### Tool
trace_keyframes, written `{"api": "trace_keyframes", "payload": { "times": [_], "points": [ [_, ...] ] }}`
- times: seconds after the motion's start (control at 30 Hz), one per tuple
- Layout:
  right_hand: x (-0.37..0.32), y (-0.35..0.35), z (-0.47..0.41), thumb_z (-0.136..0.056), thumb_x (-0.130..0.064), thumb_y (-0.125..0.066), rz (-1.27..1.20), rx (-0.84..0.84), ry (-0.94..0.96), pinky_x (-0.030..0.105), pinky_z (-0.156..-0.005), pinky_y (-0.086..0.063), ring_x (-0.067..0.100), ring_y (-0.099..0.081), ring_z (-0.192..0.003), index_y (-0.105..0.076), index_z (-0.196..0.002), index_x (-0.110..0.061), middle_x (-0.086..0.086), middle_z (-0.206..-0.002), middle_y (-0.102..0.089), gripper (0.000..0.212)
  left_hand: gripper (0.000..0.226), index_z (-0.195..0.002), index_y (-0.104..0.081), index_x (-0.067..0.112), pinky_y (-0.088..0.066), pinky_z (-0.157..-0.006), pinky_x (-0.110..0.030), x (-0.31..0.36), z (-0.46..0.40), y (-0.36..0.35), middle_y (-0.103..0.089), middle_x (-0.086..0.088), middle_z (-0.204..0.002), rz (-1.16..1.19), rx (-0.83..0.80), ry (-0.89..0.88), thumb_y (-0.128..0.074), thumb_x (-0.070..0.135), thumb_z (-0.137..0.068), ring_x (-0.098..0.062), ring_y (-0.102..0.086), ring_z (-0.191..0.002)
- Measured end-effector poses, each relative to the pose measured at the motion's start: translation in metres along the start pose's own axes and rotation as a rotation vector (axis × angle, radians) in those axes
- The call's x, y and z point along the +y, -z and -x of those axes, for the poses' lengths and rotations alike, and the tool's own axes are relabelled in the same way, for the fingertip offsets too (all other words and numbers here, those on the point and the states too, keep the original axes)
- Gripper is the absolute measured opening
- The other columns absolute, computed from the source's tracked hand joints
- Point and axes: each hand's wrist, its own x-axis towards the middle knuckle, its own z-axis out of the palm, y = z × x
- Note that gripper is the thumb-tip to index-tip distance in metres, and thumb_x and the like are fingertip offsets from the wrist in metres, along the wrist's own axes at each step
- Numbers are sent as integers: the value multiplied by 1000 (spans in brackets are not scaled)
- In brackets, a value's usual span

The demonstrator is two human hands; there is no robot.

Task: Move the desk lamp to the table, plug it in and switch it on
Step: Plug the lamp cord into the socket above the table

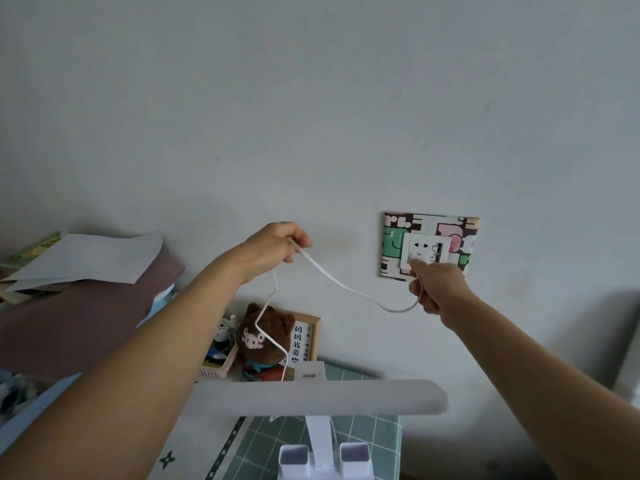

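A white desk lamp (318,398) with a long horizontal head stands on the green checked table (374,441) at the bottom centre, unlit. Its white cord (332,277) runs up from the lamp and hangs in a loop between my hands. My left hand (277,247) pinches the cord high, left of the socket. My right hand (433,285) grips the plug end and presses it against the lower part of the white wall socket (426,252). The plug itself is mostly hidden by my fingers. A colourful patterned sticker frames the socket.
A brown plush pig (266,337) and a framed sign (306,341) lean against the wall behind the lamp, beside a small pink basket (216,368). At the left lie stacked papers (90,258) and a mauve cloth (69,323). A pale object stands at the far right edge.
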Motion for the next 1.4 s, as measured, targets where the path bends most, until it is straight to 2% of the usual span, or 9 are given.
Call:
{"api": "trace_keyframes", "payload": {
  "times": [0.13,0.27,0.4,0.5,0.77,0.9,0.97,1.1,1.4],
  "points": [
    [6,5,-17,-98,-28,-52,-67,53,-53,14,-29,-25,11,-33,-28,-53,-69,-6,12,-59,-56,36,32,-109,-61,12,-40,-96,-30,14,-10,-23,-50,-3,-118,-372,-126,-188,-37,0,-91,-21,-52,-114],
    [6,4,-34,-100,-25,-48,-89,59,-85,14,-30,-27,15,-37,-41,-53,-74,-3,13,-60,-56,34,31,-121,-51,11,-37,-88,-25,16,-15,-38,-49,-4,-128,-577,-192,-170,-35,5,-95,-21,-52,-114],
    [5,1,-52,-99,-20,-51,-60,51,-72,13,-29,-27,11,-36,-28,-54,-68,1,14,-58,-55,37,37,-129,-44,12,-48,-86,-38,17,-21,-46,-53,-12,-129,-651,-175,-73,-34,3,-94,-29,-59,-101],
    [3,0,-56,-97,-15,-51,-41,53,-66,13,-29,-27,9,-33,-21,-53,-65,1,16,-59,-56,36,34,-125,-44,14,-58,-69,-41,11,-21,-46,-52,-11,-125,-659,-161,20,-30,7,-95,-33,-70,-75],
    [0,-4,-59,-96,-11,-50,-92,91,-46,15,-28,-27,15,-36,-35,-53,-64,1,14,-57,-55,34,33,-109,-64,19,-39,-71,-31,-13,-41,-43,-46,-5,-117,-869,-97,75,-38,36,-99,-25,-54,-89],
    [0,-7,-61,-96,-14,-52,-163,129,-67,13,-28,-27,16,-36,-38,-53,-65,-2,12,-56,-54,34,15,-81,-59,19,-41,-65,-28,-24,-45,-38,-67,-8,-100,-517,-114,164,-53,27,-91,-23,-62,-80],
    [0,-6,-64,-96,-15,-53,-195,131,-112,14,-28,-26,13,-35,-33,-53,-69,-3,11,-56,-54,29,13,-89,-66,15,-48,-58,-26,-23,-43,-37,-69,-8,-87,-247,-189,205,-53,15,-91,-17,-63,-65],
    [-4,-2,-69,-94,-14,-56,-212,119,-170,14,-29,-28,12,-35,-32,-55,-73,-5,11,-59,-55,23,29,-107,-66,2,-57,-71,-32,-18,-40,-38,-70,-17,-94,31,-241,282,-43,-4,-90,-23,-69,-77],
    [-12,-8,-78,-94,-9,-50,-221,145,-175,23,-43,-33,13,-40,-35,-50,-72,-7,9,-60,-53,22,39,-116,-60,-4,-60,-75,-38,-13,-43,-41,-66,-24,-109,485,-151,379,-55,28,-94,-34,-70,-89]
  ]
}}
